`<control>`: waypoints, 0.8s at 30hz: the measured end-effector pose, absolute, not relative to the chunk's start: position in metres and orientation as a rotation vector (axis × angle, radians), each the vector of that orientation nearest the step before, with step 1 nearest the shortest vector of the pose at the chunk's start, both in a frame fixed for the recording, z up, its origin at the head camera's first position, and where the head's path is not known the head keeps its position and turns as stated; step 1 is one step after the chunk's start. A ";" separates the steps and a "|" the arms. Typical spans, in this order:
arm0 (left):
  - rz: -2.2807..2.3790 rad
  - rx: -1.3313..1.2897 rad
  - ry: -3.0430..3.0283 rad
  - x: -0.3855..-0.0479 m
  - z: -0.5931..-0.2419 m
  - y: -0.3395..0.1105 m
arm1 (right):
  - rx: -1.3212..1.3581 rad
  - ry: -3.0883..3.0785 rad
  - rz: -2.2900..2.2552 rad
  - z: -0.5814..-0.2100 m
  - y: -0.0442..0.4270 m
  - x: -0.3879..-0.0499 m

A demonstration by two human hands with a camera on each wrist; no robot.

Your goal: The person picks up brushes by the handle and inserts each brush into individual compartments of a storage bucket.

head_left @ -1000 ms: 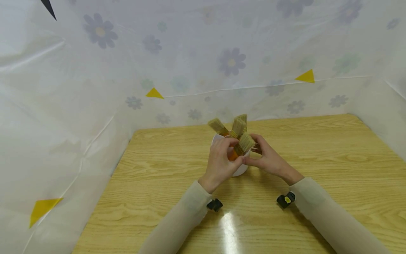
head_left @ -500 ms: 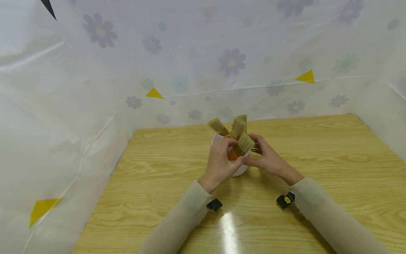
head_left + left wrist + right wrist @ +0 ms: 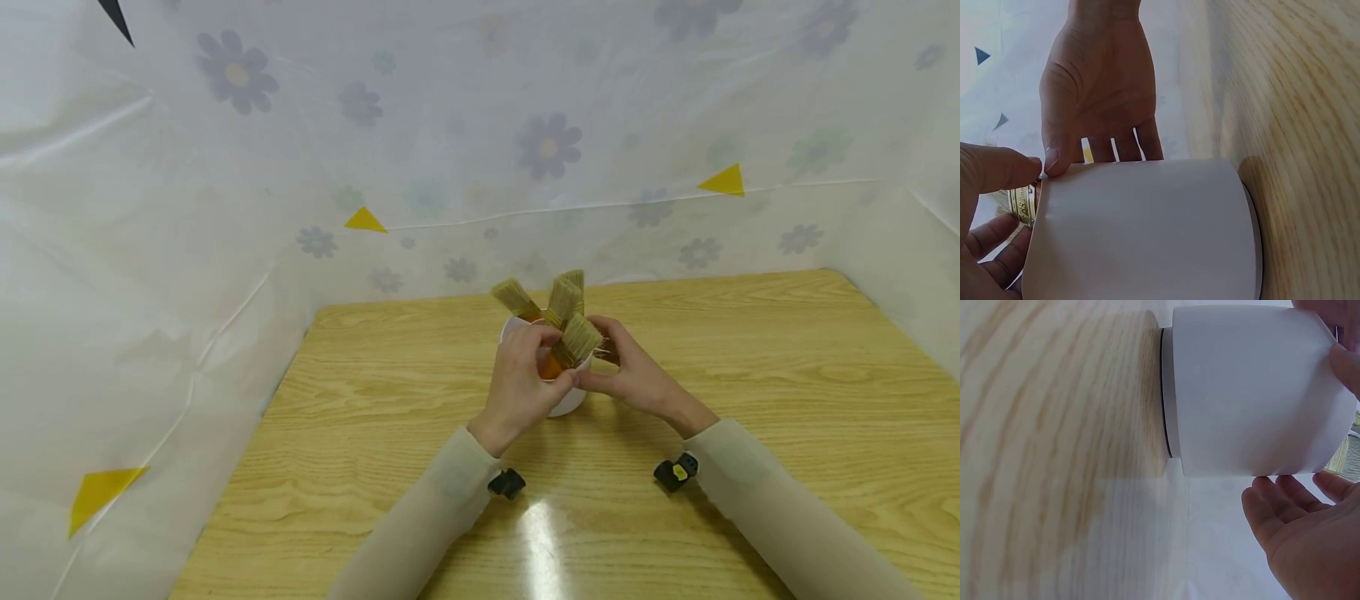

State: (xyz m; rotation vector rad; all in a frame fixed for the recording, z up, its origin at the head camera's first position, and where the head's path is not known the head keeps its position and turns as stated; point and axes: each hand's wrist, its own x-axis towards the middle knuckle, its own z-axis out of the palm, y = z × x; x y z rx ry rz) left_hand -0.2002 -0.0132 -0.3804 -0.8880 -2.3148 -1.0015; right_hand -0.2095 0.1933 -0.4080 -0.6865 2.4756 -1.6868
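A white cup [image 3: 567, 402] stands on the table and holds several paintbrushes, bristles up. Against its front rim leans a paintbrush [image 3: 581, 337] with an orange handle. My left hand [image 3: 517, 383] holds this brush at its metal band, thumb by the rim; in the left wrist view the band [image 3: 1024, 204] shows between thumb and fingers. From the right, my right hand [image 3: 637, 371] grips the cup near its top. The right wrist view shows its fingertips [image 3: 1261, 482] on the cup's side. The handles' lower ends are hidden inside the cup.
The wood-grain table [image 3: 360, 400] runs back to a pale flowered plastic sheet [image 3: 465, 125], with more sheeting at the left and right sides. Yellow triangular markers [image 3: 366, 220] are stuck on it. A small black camera [image 3: 676, 472] sits by the right cuff.
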 end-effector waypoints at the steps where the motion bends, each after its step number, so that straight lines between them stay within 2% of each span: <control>1: -1.002 -0.888 -2.314 -0.200 -0.381 -0.013 | -0.685 2.475 -1.687 -0.408 0.193 -0.210; 24: -0.997 -0.908 -2.238 -0.199 -0.378 -0.021 | -0.655 2.475 -1.684 -0.407 0.194 -0.208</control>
